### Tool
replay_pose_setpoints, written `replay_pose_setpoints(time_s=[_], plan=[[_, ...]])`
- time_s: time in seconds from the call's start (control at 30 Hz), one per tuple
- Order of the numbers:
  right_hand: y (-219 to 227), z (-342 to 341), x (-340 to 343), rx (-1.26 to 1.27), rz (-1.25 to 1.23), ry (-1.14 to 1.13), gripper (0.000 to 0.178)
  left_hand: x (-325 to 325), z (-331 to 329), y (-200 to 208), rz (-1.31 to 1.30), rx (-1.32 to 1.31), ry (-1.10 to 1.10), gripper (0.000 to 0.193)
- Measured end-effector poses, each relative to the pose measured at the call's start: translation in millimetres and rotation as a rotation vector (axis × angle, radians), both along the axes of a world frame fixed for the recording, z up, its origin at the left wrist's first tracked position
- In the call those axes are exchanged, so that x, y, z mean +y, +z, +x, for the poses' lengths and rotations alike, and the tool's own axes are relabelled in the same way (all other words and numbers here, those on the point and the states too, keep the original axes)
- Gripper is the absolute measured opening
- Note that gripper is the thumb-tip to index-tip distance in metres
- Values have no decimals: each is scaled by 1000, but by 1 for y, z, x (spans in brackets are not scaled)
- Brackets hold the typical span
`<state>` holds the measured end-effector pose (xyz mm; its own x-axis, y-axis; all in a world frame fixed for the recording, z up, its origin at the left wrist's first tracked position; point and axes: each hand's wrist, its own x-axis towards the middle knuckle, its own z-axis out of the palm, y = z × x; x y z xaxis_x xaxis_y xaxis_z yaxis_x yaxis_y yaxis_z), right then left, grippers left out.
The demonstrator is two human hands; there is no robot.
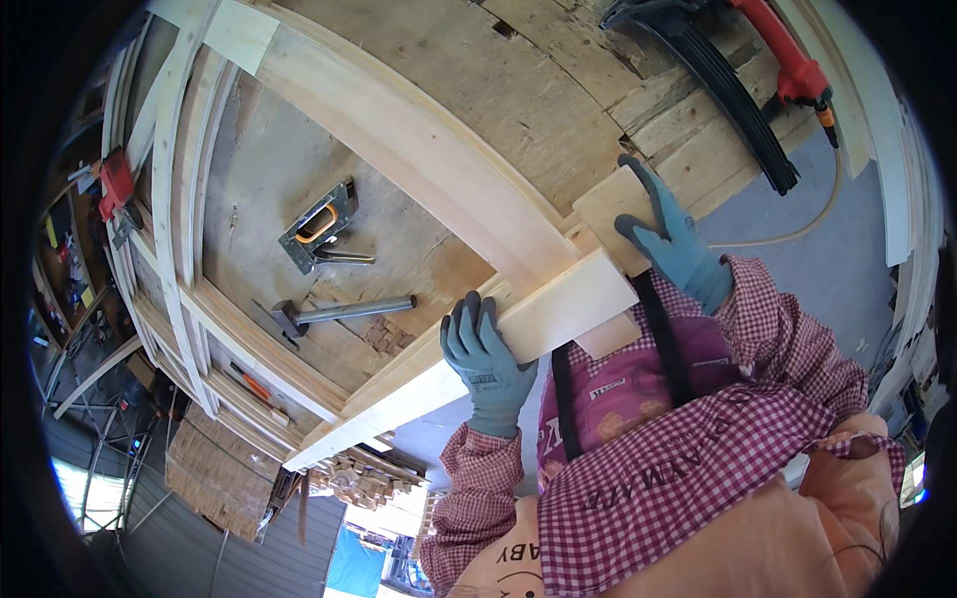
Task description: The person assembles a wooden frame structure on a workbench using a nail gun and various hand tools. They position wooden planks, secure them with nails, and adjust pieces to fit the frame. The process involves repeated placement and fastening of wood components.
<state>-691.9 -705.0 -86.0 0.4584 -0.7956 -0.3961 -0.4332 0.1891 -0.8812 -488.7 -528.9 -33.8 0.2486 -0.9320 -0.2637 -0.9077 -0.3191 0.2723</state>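
Both my hands wear grey-blue gloves with dark fingertips. My left hand (pixel 485 359) wraps over the near rail (pixel 399 399) of a pale wooden frame, its fingers close together. Beside it, a short pale board (pixel 568 307) lies along that rail, where a wide crosspiece (pixel 399 135) meets it. My right hand (pixel 683 244) is closed on a small flat wooden board (pixel 610 214) just past the corner, thumb and forefinger over its face. Another small wood piece (pixel 608 336) sticks out below the short board, close to my apron.
Inside the frame lie a staple gun (pixel 319 226) and a hammer (pixel 344 311) on a worn plywood top. A red and black nail gun (pixel 768 70) with an air hose (pixel 797 231) lies at the far right. Another red tool (pixel 117 189) rests on the left rails, near an orange-handled tool (pixel 254 384).
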Motion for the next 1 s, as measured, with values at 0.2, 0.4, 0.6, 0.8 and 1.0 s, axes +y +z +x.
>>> replay_pose_setpoints(time_s=[0.2,0.4,0.6,0.8,1.0], plan=[[-2,-5,-6,-303,266,-239,63,-1,13,-6,-17,-31,-51,80],[35,-15,-17,-123,46,-127,59,-1,13,-5,-30,-4,-41,81],[24,-6,9,-183,84,-182,61,-3,12,-1,-30,15,-19,80],[30,-3,8,-22,-28,-89,71,-2,10,-3,22,1,8,79],[43,0,3,60,-19,-17,87,-3,10,-6,30,-6,19,78]])
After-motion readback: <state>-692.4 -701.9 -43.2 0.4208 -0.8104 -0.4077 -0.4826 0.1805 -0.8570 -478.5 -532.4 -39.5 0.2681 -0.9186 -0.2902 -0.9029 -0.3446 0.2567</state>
